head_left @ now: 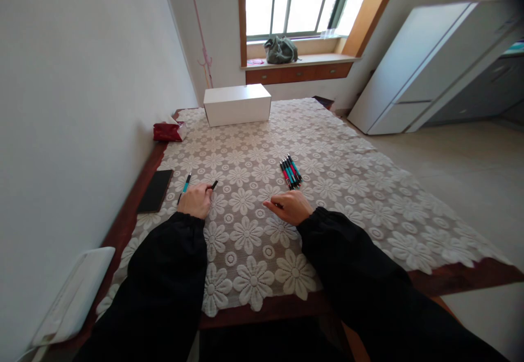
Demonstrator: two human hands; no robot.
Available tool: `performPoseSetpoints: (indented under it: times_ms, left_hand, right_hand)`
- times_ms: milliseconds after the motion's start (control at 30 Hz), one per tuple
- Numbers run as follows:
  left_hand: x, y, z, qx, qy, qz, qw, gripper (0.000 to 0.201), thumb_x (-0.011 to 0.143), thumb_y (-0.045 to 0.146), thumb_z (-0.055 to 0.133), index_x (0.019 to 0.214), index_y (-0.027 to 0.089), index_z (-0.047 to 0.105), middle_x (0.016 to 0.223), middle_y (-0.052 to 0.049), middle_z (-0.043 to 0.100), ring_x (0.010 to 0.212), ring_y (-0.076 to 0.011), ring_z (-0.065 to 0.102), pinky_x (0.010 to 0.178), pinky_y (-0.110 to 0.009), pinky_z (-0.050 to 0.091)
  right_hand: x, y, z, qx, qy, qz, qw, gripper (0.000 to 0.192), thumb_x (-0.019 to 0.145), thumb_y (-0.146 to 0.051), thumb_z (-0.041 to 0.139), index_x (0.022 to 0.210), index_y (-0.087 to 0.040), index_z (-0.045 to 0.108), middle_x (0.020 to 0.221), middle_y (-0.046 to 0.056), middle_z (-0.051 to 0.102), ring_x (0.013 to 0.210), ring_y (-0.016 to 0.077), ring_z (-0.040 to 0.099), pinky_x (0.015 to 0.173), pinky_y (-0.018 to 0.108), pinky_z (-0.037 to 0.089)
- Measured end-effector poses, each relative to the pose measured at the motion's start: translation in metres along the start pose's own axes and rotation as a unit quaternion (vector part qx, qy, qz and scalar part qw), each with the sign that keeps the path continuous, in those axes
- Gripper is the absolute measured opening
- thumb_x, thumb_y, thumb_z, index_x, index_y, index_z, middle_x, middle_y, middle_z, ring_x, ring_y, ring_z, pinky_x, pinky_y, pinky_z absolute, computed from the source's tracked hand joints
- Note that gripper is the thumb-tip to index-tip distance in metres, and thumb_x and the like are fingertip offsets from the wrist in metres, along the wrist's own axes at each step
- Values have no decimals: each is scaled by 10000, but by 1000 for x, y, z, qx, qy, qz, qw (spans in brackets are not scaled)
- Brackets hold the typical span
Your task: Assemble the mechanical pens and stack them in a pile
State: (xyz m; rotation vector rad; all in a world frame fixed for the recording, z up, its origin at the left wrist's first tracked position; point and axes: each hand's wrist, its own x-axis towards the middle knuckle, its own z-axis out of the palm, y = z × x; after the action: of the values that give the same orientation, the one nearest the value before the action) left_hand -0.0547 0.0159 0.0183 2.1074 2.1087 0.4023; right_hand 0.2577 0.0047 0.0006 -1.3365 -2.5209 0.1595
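Note:
My left hand rests on the lace tablecloth with its fingers closed. A short black stick-like end pokes out from between its thumb and forefinger; the rest of that thing is hidden. Just left of this hand lies a teal-and-black pen, tip pointing away from me, its lower part beside the hand. My right hand is curled into a loose fist on the cloth, with nothing showing in it. Slightly beyond it, several black pens with teal and red grips lie side by side in a bundle.
A white box stands toward the table's far end. Along the left edge are a dark notebook, a red packet and a white power-strip-like device. The wall borders the table on the left; a refrigerator stands farther right.

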Motion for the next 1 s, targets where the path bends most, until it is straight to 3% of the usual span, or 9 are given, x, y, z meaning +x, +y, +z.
performPoseSetpoints:
  times_ms: [100,200,333,467,567,633,733,900,1000]
  left_hand:
    - [-3,9,7,-122,-8,17,992,235,937,241,464,1074,197,651,1053,-96,708,1004,-279,656,892,-388,512]
    - [-9,20,13,-268,-24,2,963,163,948,279,471,1063,210,564,930,-58,672,842,-233,652,761,-360,537]
    - [-21,41,17,-486,-75,13,871,259,953,464,534,1012,231,436,835,-10,577,661,-165,586,551,-288,507]
    - [-34,62,18,-640,-143,26,754,464,869,570,666,1016,228,387,1010,-52,590,819,-197,666,607,-316,583]
    - [-39,71,20,-665,-182,19,724,476,856,563,694,1023,216,415,1015,-67,623,854,-218,687,616,-316,590]
    - [-39,71,22,-650,-186,17,737,468,837,549,716,1007,204,451,938,-57,642,804,-206,679,582,-288,567]
    - [-36,65,24,-597,-163,28,785,413,806,502,744,956,187,523,817,-30,645,692,-172,643,539,-252,517]
    - [-31,51,24,-398,-4,85,913,241,793,355,756,948,203,652,898,-33,695,743,-175,652,580,-255,483]
    - [-31,47,25,-305,15,146,941,148,869,340,692,972,234,686,905,-28,710,750,-179,650,677,-300,526]
  right_hand:
    - [0,-1,-1,4,4,-6,1000,549,1047,-500,379,661,-204,633,661,40,685,624,162,610,598,294,266]
    - [-2,-1,-4,16,15,-24,999,551,1054,-493,379,655,-198,619,634,36,661,602,157,598,595,296,273]
    - [-3,-4,-11,77,49,-56,994,515,1065,-491,389,724,-194,636,663,29,642,615,151,591,607,279,318]
    - [-2,-13,-14,163,74,-89,980,353,1028,-510,502,1038,-190,652,860,48,683,805,182,635,754,271,427]
    - [-1,-19,-12,169,48,-104,979,308,1023,-467,537,1150,-197,613,964,61,694,896,198,645,823,290,445]
    - [-1,-20,-10,146,28,-105,983,246,1051,-395,487,1112,-201,625,942,59,697,876,196,648,803,287,443]
    - [-1,-16,-8,112,21,-89,989,231,1061,-308,429,1074,-193,629,955,73,699,890,206,649,807,291,440]
    - [0,-10,-8,88,-2,-50,995,222,1040,-233,393,1111,-186,599,1056,92,687,974,216,639,847,292,449]
    - [-1,-9,-8,86,-5,-66,994,246,1044,-216,362,1138,-183,587,1089,98,674,1001,217,629,856,295,449]
